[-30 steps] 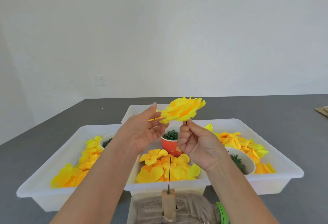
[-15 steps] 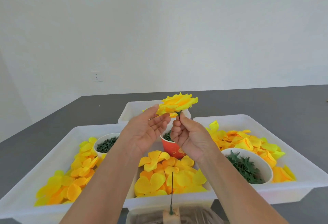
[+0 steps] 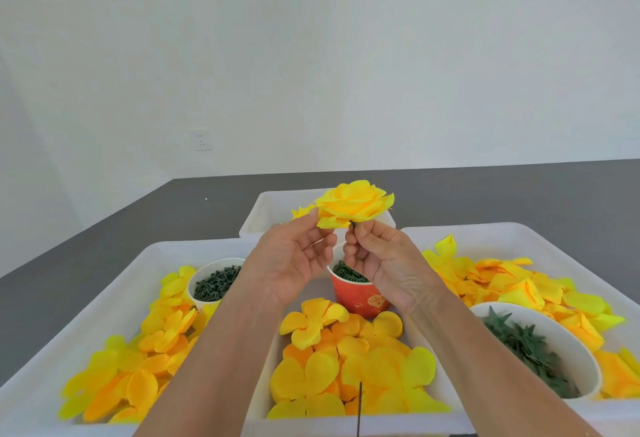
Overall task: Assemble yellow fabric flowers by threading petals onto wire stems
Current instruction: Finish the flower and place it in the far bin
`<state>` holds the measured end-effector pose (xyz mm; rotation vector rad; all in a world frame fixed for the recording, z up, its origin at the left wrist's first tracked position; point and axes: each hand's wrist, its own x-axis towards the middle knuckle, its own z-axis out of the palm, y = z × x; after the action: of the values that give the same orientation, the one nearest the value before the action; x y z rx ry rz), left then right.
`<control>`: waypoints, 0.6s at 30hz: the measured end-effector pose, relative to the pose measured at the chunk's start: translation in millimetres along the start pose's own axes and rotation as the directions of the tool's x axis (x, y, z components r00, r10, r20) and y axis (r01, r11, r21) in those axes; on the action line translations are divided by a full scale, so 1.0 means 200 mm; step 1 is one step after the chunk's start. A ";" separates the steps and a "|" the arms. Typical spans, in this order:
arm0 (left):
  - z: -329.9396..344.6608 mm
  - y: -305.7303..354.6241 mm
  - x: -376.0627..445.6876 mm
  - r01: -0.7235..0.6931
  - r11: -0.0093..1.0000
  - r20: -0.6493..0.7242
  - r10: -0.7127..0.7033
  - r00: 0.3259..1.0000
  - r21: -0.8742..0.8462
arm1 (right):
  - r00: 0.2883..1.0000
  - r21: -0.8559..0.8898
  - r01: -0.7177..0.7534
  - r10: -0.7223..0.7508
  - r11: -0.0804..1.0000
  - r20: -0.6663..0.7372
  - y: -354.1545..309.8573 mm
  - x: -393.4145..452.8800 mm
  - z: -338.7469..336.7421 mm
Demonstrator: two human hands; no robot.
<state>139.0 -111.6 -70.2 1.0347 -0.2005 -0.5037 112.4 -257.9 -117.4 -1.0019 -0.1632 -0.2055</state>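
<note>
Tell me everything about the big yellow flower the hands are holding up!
The big yellow fabric flower is made of many soft, layered petals, bright yellow with a hint of orange in the folds, opened like a rose and facing up. A short dark green stem pokes out underneath. It is held in the air above the white plastic trays. The right hand pinches the stem just under the bloom, and the left hand touches the edge of an outer petal with its fingertips.
</note>
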 end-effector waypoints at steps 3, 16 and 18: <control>-0.04 -0.01 0.04 -0.044 0.999 0.027 0.044 0.999 0.009 | 1.000 -0.083 -0.016 0.018 0.996 0.021 0.02 0.02 -0.02; -0.14 -0.06 0.14 -0.137 0.983 0.053 0.132 0.990 0.119 | 0.986 -0.351 0.161 -0.168 0.922 0.012 0.05 0.03 -0.08; -0.15 -0.08 0.14 -0.158 0.975 0.033 0.155 0.987 0.159 | 0.984 -0.366 0.163 -0.176 0.916 -0.001 0.05 0.03 -0.09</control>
<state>170.3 -109.1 -100.6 1.1618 -0.3424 -0.3592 122.0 -267.8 -133.2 -1.3561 -0.1851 -0.4235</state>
